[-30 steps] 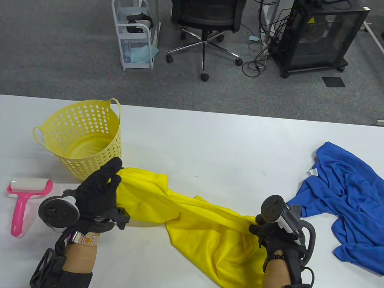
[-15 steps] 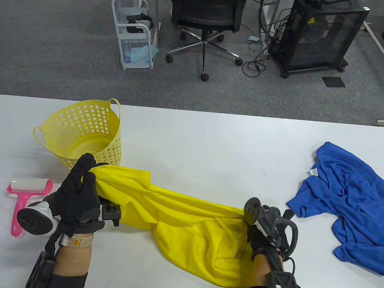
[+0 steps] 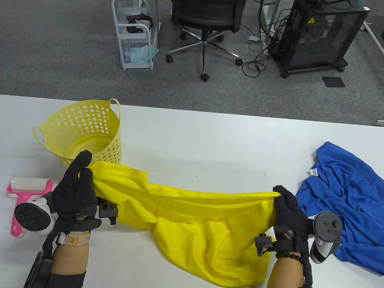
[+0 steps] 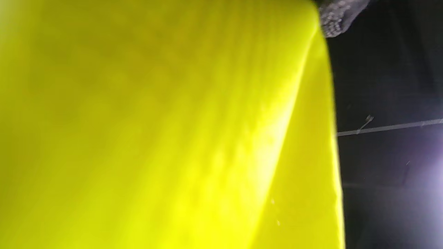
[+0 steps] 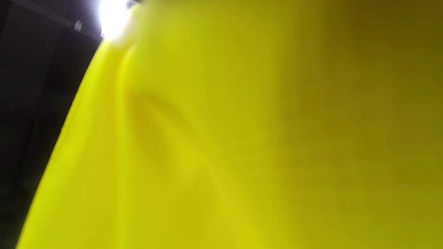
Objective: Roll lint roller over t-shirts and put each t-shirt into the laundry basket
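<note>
- Yellow fabric fills the middle of the scene: a yellow t-shirt (image 3: 198, 225) is stretched between the two hands above the white bench (image 3: 212, 142).
- The top edge of the shirt runs almost straight from one hand to the other, and the rest of it hangs down and lies in folds on the bench near the front edge.
- The left hand (image 3: 75, 191) grips the left end of the shirt; its fingers and thumb are curled round the bunched cloth, just in front of the basket.
- The right hand (image 3: 288, 214) grips the right end of the shirt in the same way, with the cloth pinched at its fingertips.
- The yellow laundry basket (image 3: 82, 134) stands upright on the left part of the bench, behind the left hand. Its wall has many round holes, and I see nothing inside it.
- The pink lint roller (image 3: 26, 200) lies flat on the bench at the far left, partly hidden by the tracker on the left hand. No hand touches it.
- A blue t-shirt (image 3: 348, 204) lies crumpled on the right part of the bench, just beside the right hand; whether they touch I cannot tell.
- In the left wrist view the yellow t-shirt (image 4: 155, 131) covers nearly everything, blurred and very close.
- The right wrist view shows the same yellow cloth (image 5: 242, 138), also blurred.
</note>
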{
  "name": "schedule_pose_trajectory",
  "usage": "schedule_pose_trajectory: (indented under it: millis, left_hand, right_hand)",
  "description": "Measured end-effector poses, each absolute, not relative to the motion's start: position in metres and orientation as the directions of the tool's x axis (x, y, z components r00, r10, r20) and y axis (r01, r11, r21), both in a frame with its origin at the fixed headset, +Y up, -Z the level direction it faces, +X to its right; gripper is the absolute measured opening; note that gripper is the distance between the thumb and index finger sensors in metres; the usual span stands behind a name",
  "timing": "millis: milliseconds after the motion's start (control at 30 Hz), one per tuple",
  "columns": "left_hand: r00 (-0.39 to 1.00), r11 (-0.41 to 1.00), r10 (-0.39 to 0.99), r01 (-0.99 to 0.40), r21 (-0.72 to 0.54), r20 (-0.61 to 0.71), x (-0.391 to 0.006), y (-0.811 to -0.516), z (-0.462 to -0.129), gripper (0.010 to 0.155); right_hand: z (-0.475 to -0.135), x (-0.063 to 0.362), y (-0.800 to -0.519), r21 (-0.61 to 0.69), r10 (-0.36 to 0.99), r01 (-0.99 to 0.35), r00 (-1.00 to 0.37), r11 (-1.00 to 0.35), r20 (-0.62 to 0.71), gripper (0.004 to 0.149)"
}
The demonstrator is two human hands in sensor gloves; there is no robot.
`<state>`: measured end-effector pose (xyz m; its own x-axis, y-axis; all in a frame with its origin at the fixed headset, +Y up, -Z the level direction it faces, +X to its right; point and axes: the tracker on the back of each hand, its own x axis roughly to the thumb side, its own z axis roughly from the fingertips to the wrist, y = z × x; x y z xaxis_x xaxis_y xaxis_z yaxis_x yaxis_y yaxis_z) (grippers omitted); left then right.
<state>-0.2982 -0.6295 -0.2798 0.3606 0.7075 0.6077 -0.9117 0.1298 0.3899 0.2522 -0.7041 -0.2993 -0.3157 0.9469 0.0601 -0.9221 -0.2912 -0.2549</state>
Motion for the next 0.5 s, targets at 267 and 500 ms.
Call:
schedule_pose_trajectory:
  millis: [267, 500]
  left_hand:
    - [0.841, 0.886, 0.442, -0.464, -0.004, 0.311, -0.227, -0.665, -0.313, 0.067]
    - [0.859, 0.793, -0.216, 0.431, -0.429, 0.464, -0.164, -0.760, -0.331, 0.106]
  right_hand:
    - [-0.298, 0.175, -0.678, 0.016, 0.229, -0.228, -0.970, -0.973, 0.078, 0.071]
    - [-0.281, 0.163, -0.738, 0.451, -0.262, 0.289, -0.957, -0.845, 0.121, 0.097]
